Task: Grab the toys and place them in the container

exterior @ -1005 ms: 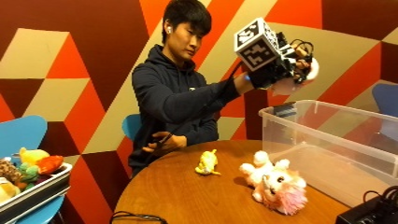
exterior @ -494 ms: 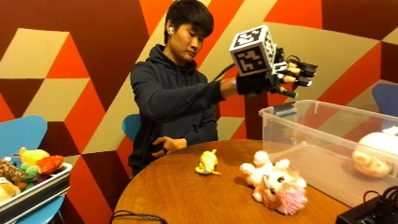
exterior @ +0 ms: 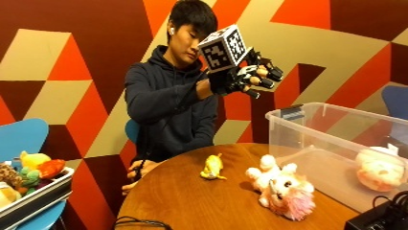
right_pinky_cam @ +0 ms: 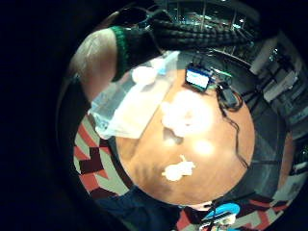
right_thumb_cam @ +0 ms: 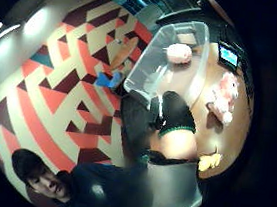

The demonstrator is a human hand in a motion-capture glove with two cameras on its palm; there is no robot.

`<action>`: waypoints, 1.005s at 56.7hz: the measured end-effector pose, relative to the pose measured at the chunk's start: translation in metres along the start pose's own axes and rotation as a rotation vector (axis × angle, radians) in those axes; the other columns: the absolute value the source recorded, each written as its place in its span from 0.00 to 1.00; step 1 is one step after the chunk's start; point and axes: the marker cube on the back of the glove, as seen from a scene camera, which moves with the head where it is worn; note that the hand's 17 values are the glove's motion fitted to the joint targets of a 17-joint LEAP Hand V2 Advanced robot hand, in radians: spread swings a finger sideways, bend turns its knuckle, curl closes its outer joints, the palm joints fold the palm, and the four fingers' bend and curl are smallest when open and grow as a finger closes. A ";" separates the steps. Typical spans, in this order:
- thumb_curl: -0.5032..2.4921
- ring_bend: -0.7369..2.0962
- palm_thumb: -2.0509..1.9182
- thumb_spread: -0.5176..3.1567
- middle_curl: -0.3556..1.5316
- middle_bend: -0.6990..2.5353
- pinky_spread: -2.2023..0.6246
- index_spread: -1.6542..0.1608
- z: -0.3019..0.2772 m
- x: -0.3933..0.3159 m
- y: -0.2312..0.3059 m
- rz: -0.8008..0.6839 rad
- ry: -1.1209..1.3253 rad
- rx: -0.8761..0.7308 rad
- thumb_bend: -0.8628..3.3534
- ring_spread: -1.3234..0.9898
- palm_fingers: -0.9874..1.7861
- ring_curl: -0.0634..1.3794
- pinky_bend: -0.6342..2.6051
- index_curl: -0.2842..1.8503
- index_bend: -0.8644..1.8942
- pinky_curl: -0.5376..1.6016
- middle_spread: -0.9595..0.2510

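Since one pink toy (exterior: 380, 168) already lies in the clear container (exterior: 300, 132), the gloved right hand (exterior: 245, 76), raised with empty, relaxed fingers, should probably descend on the pink-and-white plush (exterior: 280, 188) on the table (exterior: 185, 201), then the small yellow toy (exterior: 212, 166). The container's far end is cut off.

no text, label, brand or number can be read anywhere; the lit screen (right_pinky_cam: 198, 78) on the tabletop (exterior: 191, 201) shows nothing legible.
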 end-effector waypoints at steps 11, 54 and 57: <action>0.31 0.32 0.59 0.55 0.38 0.28 0.81 0.78 0.044 0.057 -0.030 0.093 0.087 -0.066 0.21 0.60 0.36 0.20 0.44 0.37 0.39 0.40 0.83; 0.41 0.71 0.75 0.42 0.31 0.34 0.66 0.75 0.197 0.146 -0.058 0.436 0.357 -0.266 0.26 0.48 0.61 0.42 0.57 0.31 0.39 0.44 0.79; 0.43 0.71 0.75 0.38 0.33 0.36 0.65 0.74 0.191 0.146 -0.058 0.421 0.381 -0.267 0.25 0.46 0.64 0.43 0.55 0.32 0.40 0.44 0.75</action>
